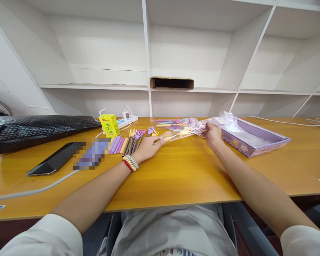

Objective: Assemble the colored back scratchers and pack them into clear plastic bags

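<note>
My left hand pinches the near end of a yellow hand-shaped back scratcher, which lies in a clear plastic sleeve. The sleeve's other end is bunched in the closed fingers of my right hand. It stretches between both hands just above the table. Beside my left hand lies a row of back scratchers with yellow, purple and pink heads, dark rods and coloured handles. More bagged back scratchers lie behind the sleeve.
A purple open box with clear plastic on it stands at right. At left are a yellow drink carton, a power strip, a phone, a white cable and a black wrapped bundle. White shelves hold a cardboard box.
</note>
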Tool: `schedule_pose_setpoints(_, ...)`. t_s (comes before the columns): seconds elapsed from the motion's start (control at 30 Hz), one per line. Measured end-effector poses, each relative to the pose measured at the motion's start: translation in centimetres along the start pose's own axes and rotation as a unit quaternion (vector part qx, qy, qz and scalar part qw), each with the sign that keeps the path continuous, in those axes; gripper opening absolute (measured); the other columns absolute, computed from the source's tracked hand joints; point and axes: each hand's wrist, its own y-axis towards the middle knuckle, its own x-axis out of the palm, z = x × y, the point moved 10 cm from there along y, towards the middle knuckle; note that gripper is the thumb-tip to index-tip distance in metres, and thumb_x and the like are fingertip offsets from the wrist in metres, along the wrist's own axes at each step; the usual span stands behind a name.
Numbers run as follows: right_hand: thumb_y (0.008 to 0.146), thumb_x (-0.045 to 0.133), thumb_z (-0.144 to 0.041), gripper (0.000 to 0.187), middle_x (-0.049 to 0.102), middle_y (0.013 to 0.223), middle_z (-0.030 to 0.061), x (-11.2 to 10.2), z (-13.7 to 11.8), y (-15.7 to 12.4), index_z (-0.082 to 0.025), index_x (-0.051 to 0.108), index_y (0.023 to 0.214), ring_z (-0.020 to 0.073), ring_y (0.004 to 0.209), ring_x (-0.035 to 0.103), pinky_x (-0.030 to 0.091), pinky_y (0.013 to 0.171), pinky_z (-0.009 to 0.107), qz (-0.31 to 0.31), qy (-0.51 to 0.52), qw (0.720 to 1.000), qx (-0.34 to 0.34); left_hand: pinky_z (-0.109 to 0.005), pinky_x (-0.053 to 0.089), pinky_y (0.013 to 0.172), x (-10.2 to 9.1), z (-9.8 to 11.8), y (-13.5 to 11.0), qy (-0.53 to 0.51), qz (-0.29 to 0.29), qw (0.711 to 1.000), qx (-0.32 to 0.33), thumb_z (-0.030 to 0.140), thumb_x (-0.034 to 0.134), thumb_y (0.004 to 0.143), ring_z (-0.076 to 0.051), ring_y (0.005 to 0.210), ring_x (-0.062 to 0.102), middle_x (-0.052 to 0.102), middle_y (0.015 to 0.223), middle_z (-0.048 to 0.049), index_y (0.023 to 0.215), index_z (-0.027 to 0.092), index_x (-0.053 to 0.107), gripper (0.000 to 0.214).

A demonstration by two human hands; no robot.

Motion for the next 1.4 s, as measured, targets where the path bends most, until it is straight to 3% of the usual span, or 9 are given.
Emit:
schedule_pose_setpoints(0.13,0.083,0.04,-0.026,0.014,0.038,0.044,-0.0086,-3.3,-1.4,1.3,-0.019,0.041,0.072,0.0112,0.036,0.051,0.035,0.029,0.02,0.099,0.048,0.994,-0.012,-0.025,0.04,0.061,-1.8,-0.7,0.1,0.024,0.079,0.996,-0.022,0.048,0.041,0.085,-0.015,0.07,0.056,0.065,0.08,-0.0021,0.092,0.017,0.064,0.039)
schedule_pose_setpoints(0.27,0.088,0.033,-0.031,0.019,0.044,0.047,-0.0073,-4.2,-1.0,1.7,-0.02,0.039,0.074,0.0091,0.033,0.048,0.034,0.03,0.019,0.115,0.061,0.991,0.014,-0.025,0.037,0.058,-4.0,-0.9,-0.4,0.026,0.176,0.983,-0.042,0.047,0.039,0.087,-0.014,0.063,0.053,0.061,0.069,-0.0011,0.083,0.017,0.06,0.037)
schedule_pose_setpoints(0.43,0.081,0.046,-0.034,0.02,0.043,0.047,-0.008,-3.9,0.1,2.0,-0.02,0.039,0.07,0.0078,0.031,0.044,0.035,0.033,0.02,0.09,0.046,0.994,0.03,-0.026,0.036,0.057,-6.1,-0.8,-1.5,0.01,0.276,0.959,-0.061,0.043,0.033,0.09,-0.014,0.062,0.051,0.055,0.065,-0.0004,0.081,0.018,0.05,0.032)
schedule_pose_setpoints(0.63,0.069,0.058,-0.032,0.018,0.054,0.048,-0.0019,0.3,2.8,0.4,-0.017,0.049,0.067,0.0081,0.035,0.047,0.034,0.032,0.019,-0.093,-0.058,0.992,0.068,-0.026,0.036,0.059,-4.5,0.2,-1.1,0.027,0.208,0.978,-0.022,0.042,0.037,0.09,-0.013,0.062,0.051,0.056,0.068,-0.0001,0.084,0.018,0.051,0.029)
schedule_pose_setpoints(0.8,0.062,0.07,-0.031,0.025,0.058,0.052,-0.0006,2.5,3.9,-1.8,-0.014,0.053,0.068,0.0065,0.036,0.048,0.032,0.031,0.017,-0.17,-0.13,0.973,0.081,-0.026,0.037,0.06,-2.6,1.2,-0.8,0.078,0.131,0.988,0.038,0.04,0.037,0.09,-0.014,0.064,0.053,0.057,0.07,-0.0003,0.088,0.017,0.053,0.028)
schedule_pose_setpoints(0.9,0.061,0.073,-0.032,0.028,0.058,0.051,-0.0008,2.2,4.7,-2.2,-0.015,0.054,0.072,0.0055,0.033,0.043,0.023,0.027,0.015,-0.171,-0.208,0.956,0.113,-0.026,0.038,0.063,-1.7,1.5,-0.8,0.107,0.094,0.988,0.057,0.04,0.036,0.09,-0.015,0.068,0.055,0.06,0.076,-0.0015,0.091,0.018,0.054,0.028)
schedule_pose_setpoints(1.03,0.064,0.068,-0.05,0.037,0.057,0.046,0.0017,0.8,5.3,-2.1,-0.015,0.057,0.071,0.0065,0.029,0.039,0.022,0.027,0.018,-0.167,-0.398,0.892,0.134,-0.027,0.04,0.066,-1.1,1.7,-0.8,0.128,0.071,0.987,0.067,0.04,0.035,0.09,-0.015,0.071,0.056,0.061,0.08,-0.0028,0.091,0.018,0.054,0.029)
schedule_pose_setpoints(1.27,0.072,0.053,-0.062,0.052,0.05,0.038,0.0081,-0.3,2.5,-0.7,-0.019,0.05,0.043,0.0189,0.042,0.053,0.037,0.048,0.03,-0.143,-0.651,0.745,0.008,-0.027,0.04,0.064,-0.7,1.8,-0.7,0.147,0.049,0.986,0.069,0.04,0.035,0.09,-0.016,0.07,0.056,0.062,0.08,-0.0035,0.091,0.018,0.055,0.029)
schedule_pose_setpoints(1.4,0.069,0.054,-0.064,0.051,0.053,0.046,0.0104,0.4,0.2,-0.7,-0.02,0.046,0.045,0.0231,0.056,0.058,0.035,0.051,0.03,-0.097,-0.658,0.741,-0.091,-0.027,0.04,0.064,-0.4,1.8,-0.7,0.153,0.037,0.985,0.066,0.039,0.036,0.09,-0.016,0.072,0.057,0.064,0.082,-0.0038,0.09,0.019,0.056,0.029)
